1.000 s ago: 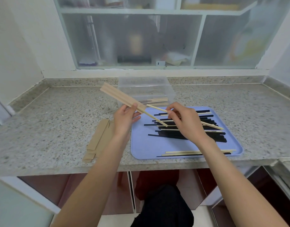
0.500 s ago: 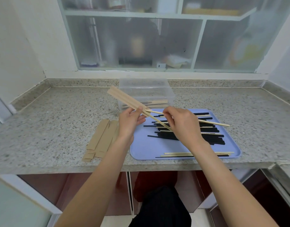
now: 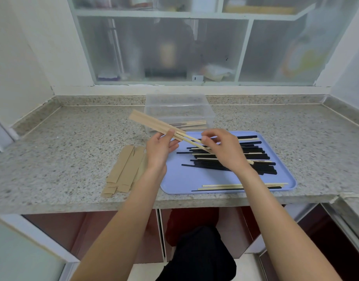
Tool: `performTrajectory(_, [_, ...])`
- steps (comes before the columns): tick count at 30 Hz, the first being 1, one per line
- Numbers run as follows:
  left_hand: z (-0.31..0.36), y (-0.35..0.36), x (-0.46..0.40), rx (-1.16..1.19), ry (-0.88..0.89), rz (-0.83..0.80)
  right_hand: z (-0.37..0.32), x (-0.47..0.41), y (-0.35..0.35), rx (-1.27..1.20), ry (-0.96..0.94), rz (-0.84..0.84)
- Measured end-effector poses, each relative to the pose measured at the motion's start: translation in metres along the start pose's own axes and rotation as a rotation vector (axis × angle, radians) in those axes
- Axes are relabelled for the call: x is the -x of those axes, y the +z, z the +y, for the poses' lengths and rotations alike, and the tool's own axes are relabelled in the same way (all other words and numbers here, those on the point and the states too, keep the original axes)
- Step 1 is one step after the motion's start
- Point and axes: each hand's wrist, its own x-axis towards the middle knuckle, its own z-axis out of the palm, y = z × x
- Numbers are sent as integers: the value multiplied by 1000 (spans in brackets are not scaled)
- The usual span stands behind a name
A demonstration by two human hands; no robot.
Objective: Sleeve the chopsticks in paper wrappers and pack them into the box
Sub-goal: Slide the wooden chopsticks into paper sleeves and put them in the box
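a single head-worn wide-angle view looks forward and down from above the person's forearms onto the table (image 3: 52, 159). it sits close, with both hands (image 3: 158, 148) near frame centre, faces the frosted window (image 3: 164, 49) on the far wall, and takes in the cabinet fronts below.

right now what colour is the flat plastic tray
Pale lavender-blue flat plastic tray, clearest in the head view.
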Motion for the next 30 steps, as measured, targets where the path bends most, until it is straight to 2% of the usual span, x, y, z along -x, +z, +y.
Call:
performTrajectory(4, [3,-10,-9,102,9,94,29,22,-25,-80,190,208])
performTrajectory(6, [4,-11,-12,144,2,126,36,31,-25,-213,261,270])
performTrajectory(8, [2,-8,-12,159,-1,144,33,35,-17,-449,305,206])
performTrajectory(10, [-2,-4,-11,167,-7,162,26,36,-11,-560,303,125])
performTrajectory(19, [-11,10,-7,160,-3,159,8,24,7,-474,193,-104])
performTrajectory(30, [-15,15,-12,179,0,197,4,10,21,-396,76,-189])
